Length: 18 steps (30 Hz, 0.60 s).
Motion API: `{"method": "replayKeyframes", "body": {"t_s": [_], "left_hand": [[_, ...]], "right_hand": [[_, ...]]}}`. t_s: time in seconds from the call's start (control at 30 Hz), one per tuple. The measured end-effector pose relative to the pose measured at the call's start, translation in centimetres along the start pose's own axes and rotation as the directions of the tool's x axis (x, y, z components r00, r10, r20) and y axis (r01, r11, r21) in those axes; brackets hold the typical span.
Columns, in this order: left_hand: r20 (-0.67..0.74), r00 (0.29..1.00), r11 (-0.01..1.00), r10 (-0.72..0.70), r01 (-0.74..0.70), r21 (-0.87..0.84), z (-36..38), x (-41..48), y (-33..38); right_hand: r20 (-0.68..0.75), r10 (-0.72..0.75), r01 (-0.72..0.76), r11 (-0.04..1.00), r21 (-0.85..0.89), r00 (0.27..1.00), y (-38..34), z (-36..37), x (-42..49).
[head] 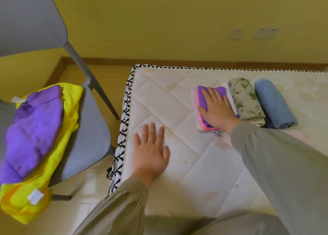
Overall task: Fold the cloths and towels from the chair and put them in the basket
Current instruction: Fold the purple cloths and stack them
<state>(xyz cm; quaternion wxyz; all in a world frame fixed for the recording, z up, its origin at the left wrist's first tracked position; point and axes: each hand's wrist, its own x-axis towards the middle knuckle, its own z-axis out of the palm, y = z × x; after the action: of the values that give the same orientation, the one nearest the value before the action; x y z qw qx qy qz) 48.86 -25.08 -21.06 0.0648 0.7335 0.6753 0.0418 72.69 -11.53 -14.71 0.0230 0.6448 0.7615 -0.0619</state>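
A grey chair (92, 128) at the left carries a crumpled purple cloth (33, 128) lying on a yellow cloth (58, 149). On the white mattress (195, 163) lies a folded stack: a purple cloth (201, 96) on top of a pink one (206, 127) and a white one (195, 108). My right hand (215, 108) presses flat on that stack with straight fingers. To its right lie a rolled leaf-print towel (245, 99) and a rolled blue towel (274, 103). My left hand (150, 151) rests flat on the bare mattress. No basket is in view.
The mattress has a black-and-white patterned edge (124, 121) facing the chair. A yellow wall with two sockets (266, 32) stands behind, with a wooden skirting (159, 60) at its foot. Pale wooden floor (99, 78) shows between chair and mattress.
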Motion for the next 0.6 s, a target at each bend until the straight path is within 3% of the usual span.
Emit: {"method": "replayKeyframes", "body": {"t_s": [0.23,0.33,0.43,0.6], "left_hand": [[0.101,0.995,0.993,-0.004,0.015,-0.113,-1.0,0.4,-0.3],[0.150,0.988,0.966,0.035,0.005,-0.259,-2.7,0.7,-0.9],[0.094,0.995,0.939,0.014,0.020,-0.342,-5.1,0.2,-2.2],[0.016,1.000,0.953,-0.015,0.019,-0.303,-8.4,-2.5,-5.2]], "right_hand": [[0.069,0.023,-0.021,0.999,-0.036,0.997,-0.4,-1.8,0.0],[-0.001,0.026,-0.026,0.999,-0.034,1.000,-1.7,-3.4,-0.7],[-0.063,-0.021,0.020,1.000,-0.021,0.998,-4.5,-4.5,-2.3],[-0.002,-0.121,0.121,0.993,-0.009,0.993,-11.2,-4.8,-5.2]]}}
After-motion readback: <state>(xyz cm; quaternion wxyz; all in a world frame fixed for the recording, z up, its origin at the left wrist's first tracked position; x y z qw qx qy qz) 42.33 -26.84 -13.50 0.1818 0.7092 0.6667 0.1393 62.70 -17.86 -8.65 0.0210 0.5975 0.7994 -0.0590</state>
